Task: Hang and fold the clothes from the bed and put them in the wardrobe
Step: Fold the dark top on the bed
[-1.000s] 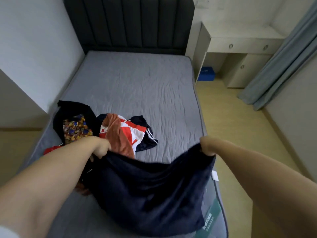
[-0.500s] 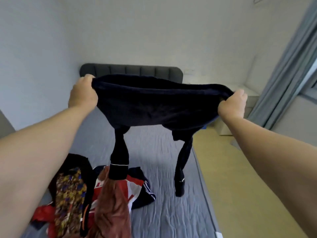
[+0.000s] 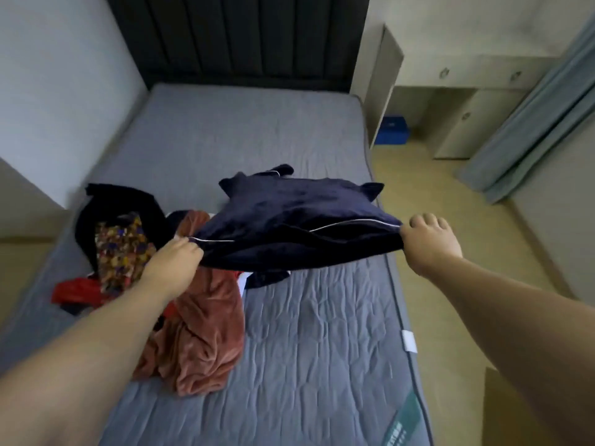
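Observation:
A dark navy velvet garment with thin white piping is stretched in the air just above the grey bed. My left hand pinches its left corner, and my right hand pinches its right corner, with the outer fingers spread. The far part of the garment billows over the mattress. To the left lies a pile of clothes: a rust-coloured velvet piece, a patterned multicoloured piece, a black piece and a red piece.
A dark padded headboard stands at the far end of the bed. A white desk unit with drawers and a blue box under it sit to the right. A grey-blue curtain hangs at far right. Wooden floor runs alongside.
The navy garment was lifted from the bed and held high with its legs hanging; now both hands have swung it down, spread flat just above the mattress. My view tilted back down.

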A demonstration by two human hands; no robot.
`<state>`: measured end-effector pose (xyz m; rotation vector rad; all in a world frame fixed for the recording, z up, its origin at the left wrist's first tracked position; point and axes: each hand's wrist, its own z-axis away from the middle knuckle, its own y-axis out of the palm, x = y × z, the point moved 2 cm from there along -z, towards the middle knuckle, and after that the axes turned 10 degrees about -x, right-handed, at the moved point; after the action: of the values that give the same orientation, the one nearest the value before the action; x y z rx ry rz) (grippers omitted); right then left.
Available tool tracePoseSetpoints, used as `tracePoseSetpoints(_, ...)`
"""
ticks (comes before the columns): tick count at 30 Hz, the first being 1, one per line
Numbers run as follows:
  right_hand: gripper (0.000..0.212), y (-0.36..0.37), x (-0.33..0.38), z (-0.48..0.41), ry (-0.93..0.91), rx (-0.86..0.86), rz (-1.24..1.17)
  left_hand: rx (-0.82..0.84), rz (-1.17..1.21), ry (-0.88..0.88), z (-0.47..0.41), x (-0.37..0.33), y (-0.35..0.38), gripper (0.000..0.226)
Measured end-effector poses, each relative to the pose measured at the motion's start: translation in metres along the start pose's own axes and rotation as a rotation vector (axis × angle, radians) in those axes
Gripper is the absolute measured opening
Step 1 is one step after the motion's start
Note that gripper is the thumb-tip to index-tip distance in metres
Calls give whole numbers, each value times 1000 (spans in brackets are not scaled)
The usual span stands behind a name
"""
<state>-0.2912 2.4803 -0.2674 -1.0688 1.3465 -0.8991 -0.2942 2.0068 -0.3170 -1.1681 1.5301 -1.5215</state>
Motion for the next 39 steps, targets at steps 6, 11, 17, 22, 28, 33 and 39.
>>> tracePoseSetpoints(6,39,184,76,89,-224,421,85,429,-292,145,88,-62,174,32)
tracePoseSetpoints(11,41,266,109,148,-288,507,74,584,-263,147,143,-89,245,38)
tracePoseSetpoints(17,37,283,108,196,-293,581,262,693,-282,198,184,-122,264,40)
tracePoseSetpoints(22,36,273,106,236,-363,715,291,794,-280,307,227,-159,259,42)
tracePoseSetpoints(28,32,287,113,300,-330,863,257,905,-312,410,279,-192,266,40)
tracePoseSetpoints(33,35,316,121,349,-337,1007,264,1016,-273,488,315,-213,285,35)
tracePoseSetpoints(39,40,365,146,373,-311,1094,255,1096,-275,430,330,-228,329,35)
